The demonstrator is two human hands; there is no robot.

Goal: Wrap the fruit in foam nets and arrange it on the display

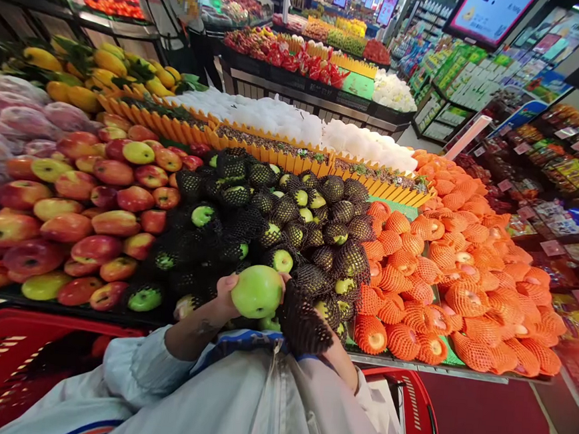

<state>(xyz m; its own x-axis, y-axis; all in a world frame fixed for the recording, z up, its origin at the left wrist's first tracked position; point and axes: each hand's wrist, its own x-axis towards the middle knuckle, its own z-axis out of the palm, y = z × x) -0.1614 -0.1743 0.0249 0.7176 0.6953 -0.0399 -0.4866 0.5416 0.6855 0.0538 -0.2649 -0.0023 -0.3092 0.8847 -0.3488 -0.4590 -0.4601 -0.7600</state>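
A bare green apple sits in my left hand, whose fingers wrap round its left side. My right hand is mostly hidden behind the apple and behind a black foam net sleeve that hangs from it, pulled off the fruit. Both hands hover over the front edge of a pile of green apples in black nets. A thin clear plastic bag lies bunched over my forearms just below.
Red and yellow apples are heaped to the left; fruit in orange nets lies to the right. A red shopping cart stands at the lower left and another red basket at the lower right. A person stands at the back aisle.
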